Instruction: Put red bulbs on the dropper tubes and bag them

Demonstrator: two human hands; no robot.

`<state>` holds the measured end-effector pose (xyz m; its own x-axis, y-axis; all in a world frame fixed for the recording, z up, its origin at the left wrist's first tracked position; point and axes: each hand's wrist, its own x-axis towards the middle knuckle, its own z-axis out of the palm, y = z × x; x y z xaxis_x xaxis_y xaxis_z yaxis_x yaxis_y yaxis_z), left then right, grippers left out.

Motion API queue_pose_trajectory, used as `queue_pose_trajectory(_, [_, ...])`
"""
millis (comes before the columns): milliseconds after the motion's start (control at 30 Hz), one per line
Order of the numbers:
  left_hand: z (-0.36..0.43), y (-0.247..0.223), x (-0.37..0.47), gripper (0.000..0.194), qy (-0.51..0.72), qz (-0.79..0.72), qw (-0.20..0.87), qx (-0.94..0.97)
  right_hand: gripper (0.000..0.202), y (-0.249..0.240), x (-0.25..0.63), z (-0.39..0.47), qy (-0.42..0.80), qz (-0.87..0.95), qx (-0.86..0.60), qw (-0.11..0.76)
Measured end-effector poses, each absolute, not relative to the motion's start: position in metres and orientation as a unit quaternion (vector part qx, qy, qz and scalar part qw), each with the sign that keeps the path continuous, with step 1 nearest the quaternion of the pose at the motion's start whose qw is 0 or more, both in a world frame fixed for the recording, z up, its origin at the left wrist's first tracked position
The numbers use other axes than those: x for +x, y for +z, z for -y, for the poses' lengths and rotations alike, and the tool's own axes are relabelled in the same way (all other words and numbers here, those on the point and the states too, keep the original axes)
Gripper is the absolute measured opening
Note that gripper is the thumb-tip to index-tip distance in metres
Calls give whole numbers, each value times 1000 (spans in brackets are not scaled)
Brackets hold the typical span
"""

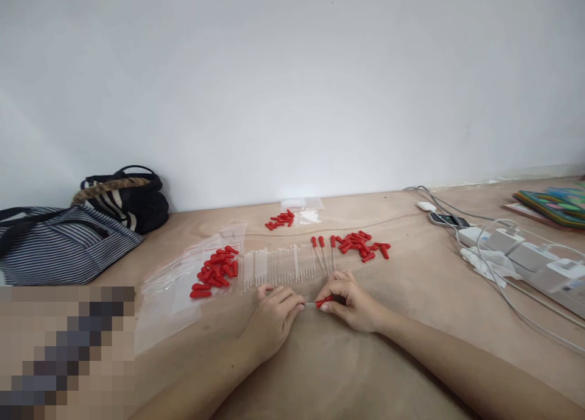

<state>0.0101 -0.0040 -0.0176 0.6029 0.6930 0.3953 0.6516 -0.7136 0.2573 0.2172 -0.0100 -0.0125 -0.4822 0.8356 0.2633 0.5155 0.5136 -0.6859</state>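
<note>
My left hand (277, 315) pinches a thin clear glass dropper tube (310, 305). At the tube's right end my right hand (351, 303) grips a red rubber dropper bulb (323, 301), which meets the tube. Just beyond my hands lies a row of clear glass tubes (278, 264) side by side. Three tubes with red bulbs on their ends (322, 242) rest at the right of that row. Loose red bulbs form one pile (356, 243) to the right and another pile (214, 270) to the left.
Clear plastic zip bags (169, 304) lie under the left pile. Near the wall are a smaller bag (301, 203) and more red pieces (281, 219). Striped bags (68, 240) stand at left. At right are a power strip with chargers (534, 255), cables and colourful flat items (553, 206).
</note>
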Motion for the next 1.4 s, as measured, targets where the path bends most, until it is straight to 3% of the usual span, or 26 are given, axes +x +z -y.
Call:
queue_pose_trajectory(500, [8,-22,11,25,286,-360,14,888,15,-22,211,7,280,789,-397,376])
queue_pose_trajectory(1400, [9,-21,16,25,300,-360,0,883,11,-23,206,12,194,793,-435,381])
